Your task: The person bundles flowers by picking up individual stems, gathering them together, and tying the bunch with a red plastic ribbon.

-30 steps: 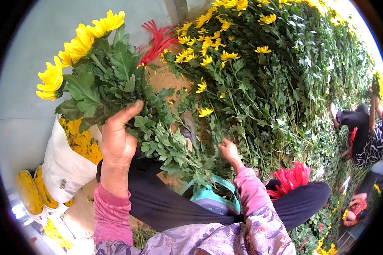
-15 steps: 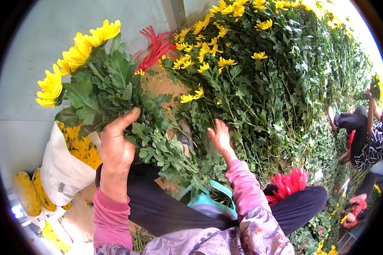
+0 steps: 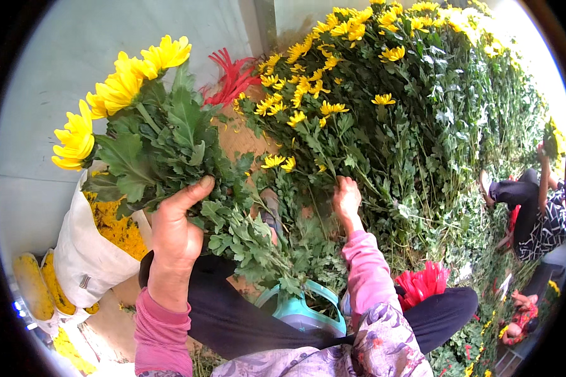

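My left hand [image 3: 181, 226] is closed round the leafy stems of a bunch of yellow chrysanthemums [image 3: 122, 94], its blooms fanned to the upper left and its stems trailing down toward my lap. My right hand [image 3: 346, 198] reaches to the edge of a large heap of cut chrysanthemums [image 3: 409, 119]. Its fingers are pinched together on a stem at the side of the heap; the fingertips are partly hidden by leaves.
A white sack of yellow petals [image 3: 100, 257] stands at left. Red strips [image 3: 231, 78] lie by the wall, and more red strips [image 3: 424, 286] rest on my right leg. A turquoise plastic object [image 3: 302, 311] sits between my legs. Two people [image 3: 541, 207] are at far right.
My right hand has moved slightly right, and its spread fingers have closed at the heap. The bunch in my left hand stays held, with little shift.
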`<state>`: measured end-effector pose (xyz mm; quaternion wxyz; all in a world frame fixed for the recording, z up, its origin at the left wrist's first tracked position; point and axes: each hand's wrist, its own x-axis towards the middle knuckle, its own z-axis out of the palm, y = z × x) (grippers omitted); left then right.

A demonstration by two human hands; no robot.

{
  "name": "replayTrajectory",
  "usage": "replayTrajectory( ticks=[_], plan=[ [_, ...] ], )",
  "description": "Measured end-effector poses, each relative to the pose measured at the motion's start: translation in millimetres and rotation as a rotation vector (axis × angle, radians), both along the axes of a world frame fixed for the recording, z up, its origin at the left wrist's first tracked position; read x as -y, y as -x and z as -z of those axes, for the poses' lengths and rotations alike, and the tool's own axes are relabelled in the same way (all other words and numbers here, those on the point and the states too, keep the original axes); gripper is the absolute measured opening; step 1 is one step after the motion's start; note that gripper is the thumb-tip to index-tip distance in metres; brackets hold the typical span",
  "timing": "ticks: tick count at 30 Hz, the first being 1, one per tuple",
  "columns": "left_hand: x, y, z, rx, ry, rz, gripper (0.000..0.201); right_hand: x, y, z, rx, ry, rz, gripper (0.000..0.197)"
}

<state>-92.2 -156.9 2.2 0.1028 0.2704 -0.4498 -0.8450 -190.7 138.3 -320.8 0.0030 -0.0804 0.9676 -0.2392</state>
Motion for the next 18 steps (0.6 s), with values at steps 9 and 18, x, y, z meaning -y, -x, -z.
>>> replayTrajectory(
  ticks=[9,18],
  plan=[
    [-2.0,3.7,1.9,0.058,0.04,-0.045,0.026,-4.6,-24.6,-36.7,0.315,0.875,0.045,0.032],
    [2.9,4.9,9.9,0.019,0.027,-0.009,0.025,-22.3,-21.2,-30.2,-0.023,-0.392,-0.205,0.04]
  ],
)
